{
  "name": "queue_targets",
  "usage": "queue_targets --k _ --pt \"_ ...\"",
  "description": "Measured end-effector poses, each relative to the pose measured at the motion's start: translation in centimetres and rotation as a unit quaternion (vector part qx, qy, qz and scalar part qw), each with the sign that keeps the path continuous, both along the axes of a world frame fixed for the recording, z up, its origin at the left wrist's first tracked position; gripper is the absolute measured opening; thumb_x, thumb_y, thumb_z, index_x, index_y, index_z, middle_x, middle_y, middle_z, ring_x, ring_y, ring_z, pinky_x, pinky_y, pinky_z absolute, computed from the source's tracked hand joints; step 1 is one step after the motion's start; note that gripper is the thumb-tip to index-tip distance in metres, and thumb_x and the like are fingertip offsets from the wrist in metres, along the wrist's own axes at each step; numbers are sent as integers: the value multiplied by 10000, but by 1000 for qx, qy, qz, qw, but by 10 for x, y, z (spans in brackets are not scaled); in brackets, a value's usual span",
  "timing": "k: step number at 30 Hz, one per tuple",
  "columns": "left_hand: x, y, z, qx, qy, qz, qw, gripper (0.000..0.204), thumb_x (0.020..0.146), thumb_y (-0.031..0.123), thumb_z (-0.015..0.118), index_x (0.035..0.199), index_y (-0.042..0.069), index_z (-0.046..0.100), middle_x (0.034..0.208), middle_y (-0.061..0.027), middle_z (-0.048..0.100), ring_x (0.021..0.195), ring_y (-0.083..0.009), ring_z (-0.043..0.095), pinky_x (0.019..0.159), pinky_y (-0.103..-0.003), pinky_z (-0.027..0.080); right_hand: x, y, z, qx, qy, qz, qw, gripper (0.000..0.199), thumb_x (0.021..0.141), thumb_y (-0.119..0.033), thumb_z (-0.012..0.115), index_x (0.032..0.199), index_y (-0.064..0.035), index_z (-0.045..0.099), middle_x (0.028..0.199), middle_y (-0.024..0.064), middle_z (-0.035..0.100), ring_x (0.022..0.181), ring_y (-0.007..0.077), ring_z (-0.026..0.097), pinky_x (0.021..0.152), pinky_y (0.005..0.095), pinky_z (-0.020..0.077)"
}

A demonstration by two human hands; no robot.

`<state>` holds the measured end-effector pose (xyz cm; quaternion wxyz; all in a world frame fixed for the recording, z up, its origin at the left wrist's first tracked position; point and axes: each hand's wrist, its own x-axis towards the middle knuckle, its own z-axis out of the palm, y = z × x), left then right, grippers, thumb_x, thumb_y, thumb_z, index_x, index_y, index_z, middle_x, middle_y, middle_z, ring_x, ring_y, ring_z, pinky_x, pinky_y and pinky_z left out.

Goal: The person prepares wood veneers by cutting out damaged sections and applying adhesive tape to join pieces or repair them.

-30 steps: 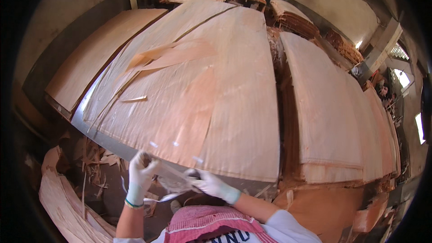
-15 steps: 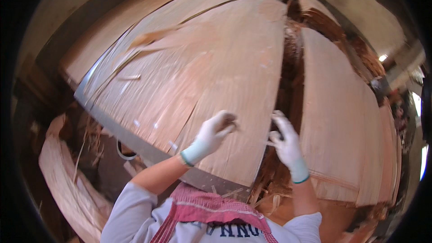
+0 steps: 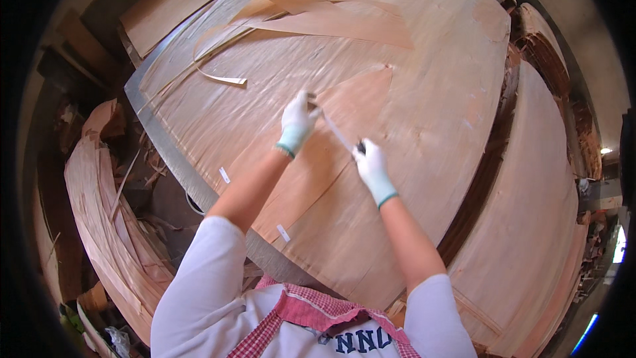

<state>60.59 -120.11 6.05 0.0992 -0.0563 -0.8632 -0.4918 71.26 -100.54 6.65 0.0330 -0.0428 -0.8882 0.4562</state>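
Observation:
A narrow white strip of tape point(image 3: 339, 134) stretches slantwise between my two gloved hands, over a broad pale wood veneer sheet point(image 3: 430, 119). My left hand point(image 3: 298, 120), in a white glove with a teal cuff, is closed at the strip's upper left end; its fingertips look dark. At the lower right end, my right hand point(image 3: 373, 164) is closed too, with a small dark patch at its fingers that I cannot make out. Below the hands runs a split point(image 3: 324, 189) in the veneer. Two short white tape pieces point(image 3: 224, 175) lie near the sheet's front left edge.
Loose veneer offcuts point(image 3: 331, 16) and a curled thin strip point(image 3: 225, 81) lie on the sheet's far part. A grey table edge point(image 3: 173, 149) shows at left. Another veneer stack point(image 3: 523, 212) stands right, past a dark gap. Bundled veneer scraps point(image 3: 109, 205) hang at left.
The view has swung, so the sheet sits further right. Both hands have moved up over the sheet; the right came off the gap's edge. A white strip now spans between them.

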Motion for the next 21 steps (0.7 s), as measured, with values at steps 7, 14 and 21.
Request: queue_targets --k 7,14,21 --pt "-90 28 -30 -190 152 40 969 251 738 139 707 969 95 618 866 -75 683 872 -294 634 786 -405 494 -86 -12 -20 -219 -229 -127 940 123 903 -96 634 853 12 604 726 89 649 607 162 634 561 317 521" --pt "-74 43 -25 -271 158 -16 949 263 706 183 732 923 98 612 969 -78 609 1019 -290 528 849 -420 432 -115 60 -43 216 -40 -26 975 134 886 -151 650 844 -25 634 655 42 618 550 113 580 460 264 429" --pt "9 99 -32 -255 187 -322 892 528 895 313 595 1315 5 505 1383 -174 508 1340 -329 423 1176 -447 253 -65 89 -2 -154 -282 -139 937 215 857 -200 697 836 -4 613 698 127 660 582 234 627 545 364 487"
